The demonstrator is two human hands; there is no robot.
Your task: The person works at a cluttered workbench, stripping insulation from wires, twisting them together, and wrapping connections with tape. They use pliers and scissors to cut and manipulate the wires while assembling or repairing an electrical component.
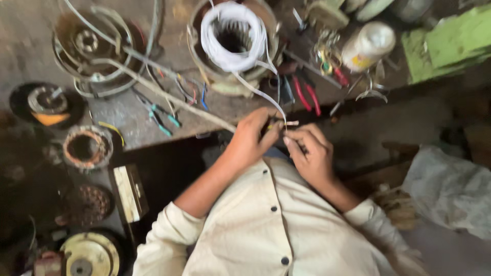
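Observation:
My left hand (249, 139) and my right hand (310, 154) meet in front of my cream shirt, at the near edge of the workbench. Both pinch the end of a thin white sleeved wire (260, 93); a short white tip (292, 122) sticks out between the fingers. The wire runs up to a motor stator (232, 38) wrapped in white tape, which stands on the bench just beyond my hands. The picture is blurred, so the exact grip of each finger is unclear.
Red-handled pliers (307, 95) and teal-handled pliers (162, 120) lie on the bench. A white bottle (368, 45) and a green block (450, 41) are at the far right. A wire fan guard (97, 51), a copper-wound stator (87, 148) and a white sack (450, 189) surround me.

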